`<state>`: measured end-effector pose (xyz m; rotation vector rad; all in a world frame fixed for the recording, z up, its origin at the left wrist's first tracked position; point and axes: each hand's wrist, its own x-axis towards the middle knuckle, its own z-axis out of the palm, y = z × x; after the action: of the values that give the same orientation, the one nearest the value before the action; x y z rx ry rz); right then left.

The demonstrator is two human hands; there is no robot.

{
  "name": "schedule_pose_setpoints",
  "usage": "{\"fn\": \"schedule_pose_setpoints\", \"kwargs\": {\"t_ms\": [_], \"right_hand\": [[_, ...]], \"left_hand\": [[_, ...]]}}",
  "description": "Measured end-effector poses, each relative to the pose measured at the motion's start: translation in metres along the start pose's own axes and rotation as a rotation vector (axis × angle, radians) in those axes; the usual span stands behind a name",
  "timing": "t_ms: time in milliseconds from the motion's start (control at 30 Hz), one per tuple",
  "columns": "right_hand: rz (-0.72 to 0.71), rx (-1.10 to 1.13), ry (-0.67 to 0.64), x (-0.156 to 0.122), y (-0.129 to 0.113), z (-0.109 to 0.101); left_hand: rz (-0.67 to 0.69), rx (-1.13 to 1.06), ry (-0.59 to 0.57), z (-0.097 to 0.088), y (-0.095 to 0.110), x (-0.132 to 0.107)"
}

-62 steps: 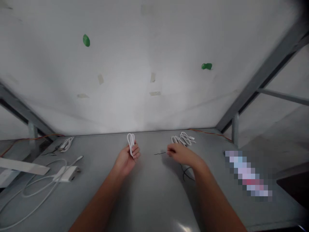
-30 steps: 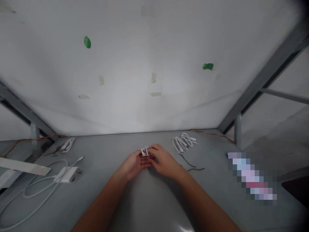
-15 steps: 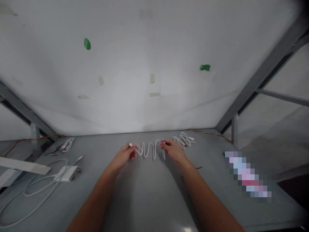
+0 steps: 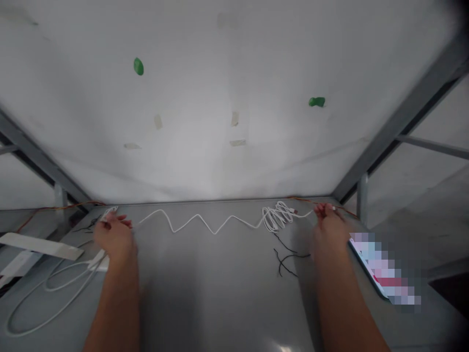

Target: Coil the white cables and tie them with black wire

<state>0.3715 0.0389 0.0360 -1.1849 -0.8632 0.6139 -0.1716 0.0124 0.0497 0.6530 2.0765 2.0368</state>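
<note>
The left hand (image 4: 114,232) and right hand (image 4: 330,222) had moved well apart, each gripping the cable (image 4: 198,215). Its loops had opened into shallow zigzags between them: largely unwound, not yet straight. Coils (image 4: 277,215) lay near the right hand.

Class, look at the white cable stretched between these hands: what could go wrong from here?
In this view the stretched cable crosses the white loops, so they might snag, though contact is unclear. The black ties close by could get dragged along. The right hand is near the phone-like device and might knock it.
</note>
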Motion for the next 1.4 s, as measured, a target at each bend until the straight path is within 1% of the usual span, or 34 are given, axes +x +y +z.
{"fn": "schedule_pose_setpoints", "kwargs": {"t_ms": [33,67,100,133,167,200,233,267,333,400,467,533,567,633,767,867,900,967,1067,1133,1167,1200,1233,1267,1300,1333,1400], "right_hand": [[-0.028,0.022,0.107,-0.003,-0.001,0.004],[-0.047,0.039,0.178,-0.008,-0.002,0.012],[-0.059,0.054,0.213,-0.014,-0.003,0.022],[-0.049,0.053,0.153,-0.023,-0.005,0.035],[-0.024,0.032,0.035,-0.032,-0.006,0.048],[-0.01,0.016,-0.046,-0.042,-0.007,0.062],[0.004,-0.009,-0.133,-0.052,-0.008,0.075],[0.007,-0.055,-0.236,-0.062,-0.008,0.087],[-0.053,-0.19,-0.485,-0.082,-0.008,0.105],[-0.138,-0.286,-0.67,-0.099,-0.007,0.116],[-0.176,-0.323,-0.764,-0.112,-0.006,0.122],[-0.167,-0.325,-0.808,-0.121,-0.006,0.125],[-0.163,-0.318,-0.818,-0.123,-0.007,0.125],[-0.16,-0.306,-0.83,-0.126,-0.008,0.126],[-0.162,-0.299,-0.825,-0.128,-0.008,0.128],[-0.144,-0.279,-0.812,-0.128,-0.007,0.129],[-0.119,-0.268,-0.801,-0.126,-0.007,0.128],[-0.032,-0.225,-0.742,-0.119,-0.008,0.125],[0.129,-0.147,-0.582,-0.101,-0.007,0.114],[0.224,-0.141,-0.527,-0.088,-0.005,0.104],[0.278,-0.162,-0.531,-0.083,-0.003,0.1],[0.334,-0.191,-0.547,-0.08,-0.001,0.096],[0.389,-0.22,-0.57,-0.078,0.001,0.093],[0.437,-0.246,-0.597,-0.078,0.003,0.092],[0.474,-0.266,-0.625,-0.08,0.005,0.091],[0.501,-0.28,-0.656,-0.083,0.007,0.092],[0.541,-0.298,-0.725,-0.092,0.009,0.096]], "left_hand": [[0.034,-0.016,-0.05,0.004,0.006,-0.009],[0.103,-0.024,-0.161,0.01,0.012,-0.02],[0.157,-0.019,-0.277,0.016,0.017,-0.033],[0.206,-0.006,-0.396,0.023,0.021,-0.048],[0.24,0.01,-0.518,0.029,0.023,-0.063],[0.257,0.018,-0.62,0.035,0.024,-0.078],[0.251,0.034,-0.711,0.039,0.023,-0.092],[0.231,0.053,-0.775,0.043,0.022,-0.105],[0.223,0.041,-0.926,0.048,0.018,-0.127],[0.244,-0.017,-1.089,0.049,0.014,-0.143],[0.217,-0.092,-1.208,0.05,0.013,-0.152],[0.166,-0.134,-1.269,0.051,0.013,-0.156],[0.156,-0.138,-1.284,0.051,0.014,-0.156],[0.179,-0.126,-1.302,0.052,0.014,-0.156],[0.228,-0.118,-1.291,0.052,0.015,-0.156],[0.189,-0.137,-1.283,0.053,0.015,-0.158],[0.163,-0.147,-1.264,0.053,0.014,-0.157],[0.106,-0.159,-1.163,0.055,0.012,-0.149],[0.066,-0.088,-0.885,0.055,0.006,-0.123],[0.121,0.081,-0.695,0.053,0.001,-0.1],[0.173,0.201,-0.609,0.051,-0.002,-0.089],[0.221,0.323,-0.541,0.049,-0.005,-0.081],[0.26,0.435,-0.513,0.048,-0.008,-0.075],[0.289,0.526,-0.52,0.048,-0.011,-0.072],[0.306,0.589,-0.559,0.048,-0.014,-0.073],[0.315,0.623,-0.616,0.05,-0.016,-0.078],[0.328,0.627,-0.726,0.055,-0.021,-0.098]]}}
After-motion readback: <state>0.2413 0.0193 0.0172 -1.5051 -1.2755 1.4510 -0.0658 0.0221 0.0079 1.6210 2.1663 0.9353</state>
